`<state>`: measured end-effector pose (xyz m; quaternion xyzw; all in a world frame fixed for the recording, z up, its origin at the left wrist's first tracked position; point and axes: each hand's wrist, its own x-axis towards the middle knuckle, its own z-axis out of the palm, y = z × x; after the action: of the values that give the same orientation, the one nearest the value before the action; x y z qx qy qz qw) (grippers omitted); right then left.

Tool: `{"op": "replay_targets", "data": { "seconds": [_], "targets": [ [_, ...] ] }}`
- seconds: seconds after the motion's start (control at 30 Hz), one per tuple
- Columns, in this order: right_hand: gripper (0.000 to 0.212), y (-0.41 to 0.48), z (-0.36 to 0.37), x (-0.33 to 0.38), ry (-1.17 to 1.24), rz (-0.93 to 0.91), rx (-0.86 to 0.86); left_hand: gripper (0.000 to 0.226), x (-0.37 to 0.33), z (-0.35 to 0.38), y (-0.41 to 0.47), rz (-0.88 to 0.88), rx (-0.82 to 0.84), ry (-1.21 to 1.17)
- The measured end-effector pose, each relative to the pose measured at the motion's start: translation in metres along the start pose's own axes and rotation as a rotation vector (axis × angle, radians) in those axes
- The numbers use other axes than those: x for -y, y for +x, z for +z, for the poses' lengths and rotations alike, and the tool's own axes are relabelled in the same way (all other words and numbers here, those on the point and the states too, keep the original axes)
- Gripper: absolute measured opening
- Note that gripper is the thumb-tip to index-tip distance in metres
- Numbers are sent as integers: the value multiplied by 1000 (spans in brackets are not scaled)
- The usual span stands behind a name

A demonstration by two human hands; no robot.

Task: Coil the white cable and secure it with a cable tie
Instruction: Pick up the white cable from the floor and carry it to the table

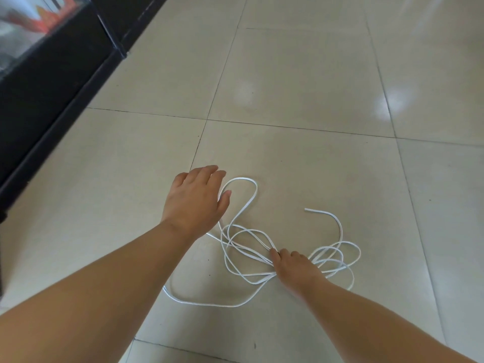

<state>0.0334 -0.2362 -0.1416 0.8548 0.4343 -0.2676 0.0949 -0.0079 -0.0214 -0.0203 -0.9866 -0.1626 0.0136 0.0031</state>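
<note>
Head view: we're down over the floor (314,74), and the cable (250,201) sprawls in loose loops across one tile. Our right hand (296,265) sits on the near side, fingers curled round a bunch of strands where the loops cross, so it's clamped on the cable. Our left hand (197,197) reaches further out and to the left, fingers relaxed and apart, gripping nothing. Its thumb is just beside the far loop, and we cannot tell if it touches.

Loops spill both ways from the right-hand grip: a small tangle to the right, one long far loop and a wide near sweep to the left. The free end lies far right, apart from both hands.

We reckon the coiling has barely begun. To do it well, anchor with the right hand and feed even loops in with the left, untwisting as we go. No tie in sight.
</note>
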Motion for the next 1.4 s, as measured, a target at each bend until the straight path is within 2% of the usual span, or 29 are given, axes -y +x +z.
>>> {"op": "replay_targets", "data": {
  "seconds": [0.03,0.1,0.13,0.27,0.37,0.43,0.5,0.57,0.7,0.8,0.87,0.93,1.13,1.4],
  "targets": [
    [51,-2,4,-1,0,32,-14,46,-1,-1,-1,-2,-8,-2],
    [52,-2,13,-3,-55,68,-186,46,-3,-3,-1,-3,-18,-3],
    [54,-3,15,-2,-81,110,-184,46,-4,-4,-1,0,-18,-5],
    [53,2,24,-8,-71,108,-347,46,-8,-4,1,7,9,-13],
    [54,-11,-11,-6,-70,170,-215,44,-10,-7,3,9,16,-26],
    [61,-11,-10,-15,26,105,-229,43,-11,-10,5,15,24,-21],
    [66,-8,-23,-16,72,133,-169,42,-11,-13,8,21,27,-17],
    [60,-4,-33,-16,43,189,-191,42,-11,-18,12,24,18,-18],
    [27,-2,-69,-17,55,233,-166,43,-11,-32,23,38,11,3],
    [24,0,-97,-19,-23,200,-222,43,-10,-46,34,52,-9,-10],
    [35,-3,-121,-21,-83,205,-247,43,-10,-59,43,57,-22,-3],
    [23,-10,-148,-25,-64,234,-234,42,-9,-77,52,66,-29,2],
    [28,-60,-255,-56,-100,333,-328,40,-10,-181,73,101,-43,0],
    [31,-210,-473,-103,-138,456,-371,36,-44,-414,104,116,-114,-35]
  ]
}}
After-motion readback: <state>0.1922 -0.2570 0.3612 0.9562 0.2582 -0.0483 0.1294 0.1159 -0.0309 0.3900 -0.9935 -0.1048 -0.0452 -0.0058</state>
